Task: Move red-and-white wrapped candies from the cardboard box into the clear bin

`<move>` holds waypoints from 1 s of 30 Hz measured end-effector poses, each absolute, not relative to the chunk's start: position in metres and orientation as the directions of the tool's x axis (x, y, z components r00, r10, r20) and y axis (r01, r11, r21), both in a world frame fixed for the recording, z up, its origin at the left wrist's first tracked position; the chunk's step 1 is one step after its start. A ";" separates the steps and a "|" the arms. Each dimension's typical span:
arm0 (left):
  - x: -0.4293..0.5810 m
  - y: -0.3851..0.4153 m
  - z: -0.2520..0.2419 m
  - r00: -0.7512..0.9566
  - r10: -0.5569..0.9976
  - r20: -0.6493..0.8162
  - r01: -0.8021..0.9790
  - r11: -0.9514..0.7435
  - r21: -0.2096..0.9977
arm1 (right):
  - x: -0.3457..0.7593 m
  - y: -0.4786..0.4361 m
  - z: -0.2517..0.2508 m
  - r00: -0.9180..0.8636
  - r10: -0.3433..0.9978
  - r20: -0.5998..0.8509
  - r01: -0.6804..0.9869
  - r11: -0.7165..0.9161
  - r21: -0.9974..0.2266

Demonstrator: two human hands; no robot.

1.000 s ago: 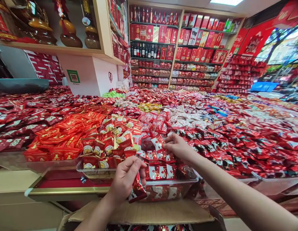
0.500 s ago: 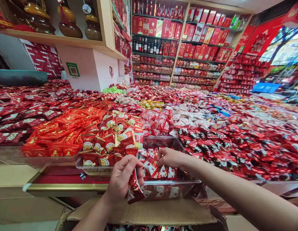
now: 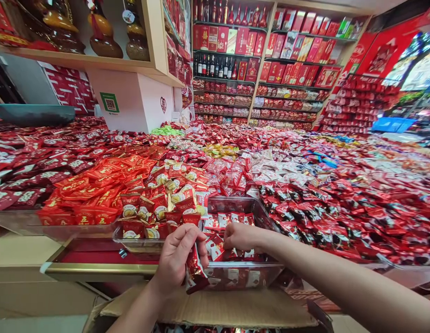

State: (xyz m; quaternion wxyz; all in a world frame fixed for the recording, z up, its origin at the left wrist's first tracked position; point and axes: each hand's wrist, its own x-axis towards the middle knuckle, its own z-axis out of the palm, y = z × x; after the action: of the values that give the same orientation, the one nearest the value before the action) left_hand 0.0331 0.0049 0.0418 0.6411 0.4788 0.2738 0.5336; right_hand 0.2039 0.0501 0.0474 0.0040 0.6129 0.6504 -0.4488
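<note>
My left hand (image 3: 183, 252) is closed around a red-and-white wrapped candy (image 3: 195, 273), which hangs down at the front wall of a clear plastic bin (image 3: 266, 222). Inside that bin lie rows of small red-and-white candy packets (image 3: 228, 219). My right hand (image 3: 240, 237) reaches in from the right, fingers curled down among the packets. Its fingertips are hidden, so whether they grip a packet does not show. One tilted packet (image 3: 215, 246) lies between the two hands.
Left of the bin stands a tray of durian candies (image 3: 159, 210), then bright red packets (image 3: 93, 185). Red-and-black packets (image 3: 312, 212) are heaped to the right. An open cardboard box (image 3: 208, 307) is below the bin. Shelves of bottles and boxes (image 3: 227, 41) line the back.
My right hand has lowered and turned knuckles-up, deeper into the bin. The left hand keeps its candy in about the same place. The view has shifted slightly.
</note>
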 end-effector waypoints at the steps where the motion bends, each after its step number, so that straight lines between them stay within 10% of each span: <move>1: 0.033 0.005 0.042 0.288 0.944 0.158 -0.419 -0.024 0.908 | 0.204 0.050 0.047 -0.247 0.796 -0.553 0.801 -0.154 -0.579; 24: 0.032 0.005 0.040 0.280 0.942 0.184 -0.399 -0.060 0.915 | 0.191 0.046 0.036 -0.328 0.887 -0.325 0.908 0.201 -0.368; 30: 0.035 0.005 0.043 0.252 0.957 0.145 -0.401 -0.033 0.916 | 0.201 0.039 0.059 -0.358 0.929 -0.094 0.698 0.199 -0.688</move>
State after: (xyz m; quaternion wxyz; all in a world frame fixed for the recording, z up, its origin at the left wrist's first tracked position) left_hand 0.0352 0.0049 0.0426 0.6313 0.4772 0.2913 0.5375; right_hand 0.2006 0.0390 0.0590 -0.1746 0.5390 0.7545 -0.3313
